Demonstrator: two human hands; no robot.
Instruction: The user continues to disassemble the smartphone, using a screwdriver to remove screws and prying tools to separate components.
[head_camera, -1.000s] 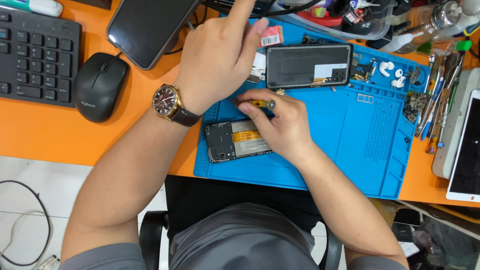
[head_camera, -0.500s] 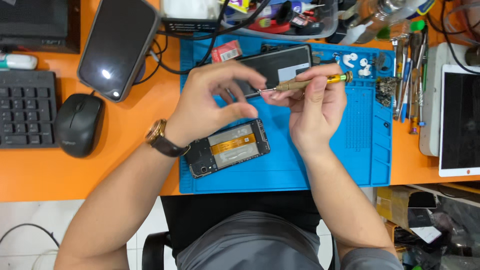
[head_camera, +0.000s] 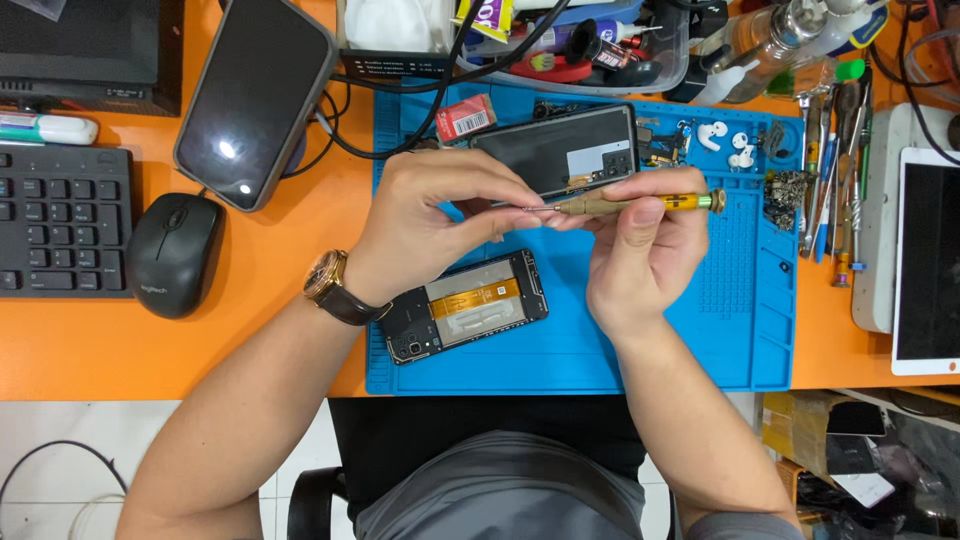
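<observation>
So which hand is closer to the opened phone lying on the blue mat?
Left. The left hand hovers just above the opened phone, its wrist beside the phone's camera end. The right hand, holding the screwdriver, sits off to the phone's right.

I have only one view to work from, the camera worn on the head, and it looks almost straight down onto the orange desk (head_camera: 270, 330) from above the seated person. The near desk edge runs across the lower third of the frame, with the lap and chair below it at bottom centre. The blue mat (head_camera: 690, 340) sits centre and centre-right, close enough to fill much of the width. Both forearms enter from the lower corners, and the left hand (head_camera: 430, 225) and right hand (head_camera: 640, 255) meet just above the middle. The desk's far side is cut by the top edge.
</observation>
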